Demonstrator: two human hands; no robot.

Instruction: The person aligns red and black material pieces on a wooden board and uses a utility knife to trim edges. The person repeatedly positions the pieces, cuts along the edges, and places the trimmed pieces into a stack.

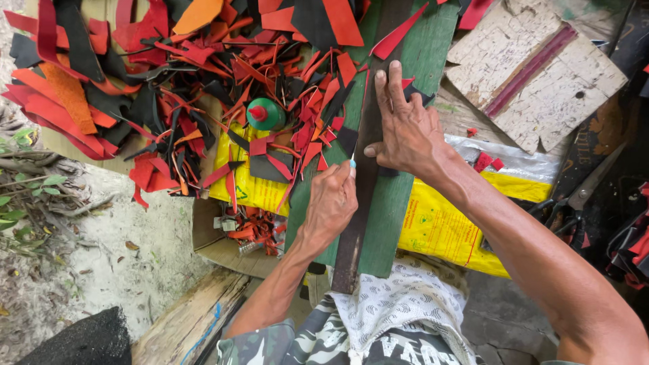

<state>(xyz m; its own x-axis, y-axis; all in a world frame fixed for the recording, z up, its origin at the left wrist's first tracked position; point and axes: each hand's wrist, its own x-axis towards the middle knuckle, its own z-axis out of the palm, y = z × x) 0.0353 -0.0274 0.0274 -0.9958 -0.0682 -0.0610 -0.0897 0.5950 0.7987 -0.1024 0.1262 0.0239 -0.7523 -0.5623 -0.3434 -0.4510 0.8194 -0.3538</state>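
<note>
Dark strip flat on green board; right hand presses it open-palmed; left hand grip closed on small blade.

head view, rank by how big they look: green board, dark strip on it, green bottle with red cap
1. green board
2. dark strip, long but narrow
3. green bottle, clearly smallest

The board's top end is buried under scraps.
</note>
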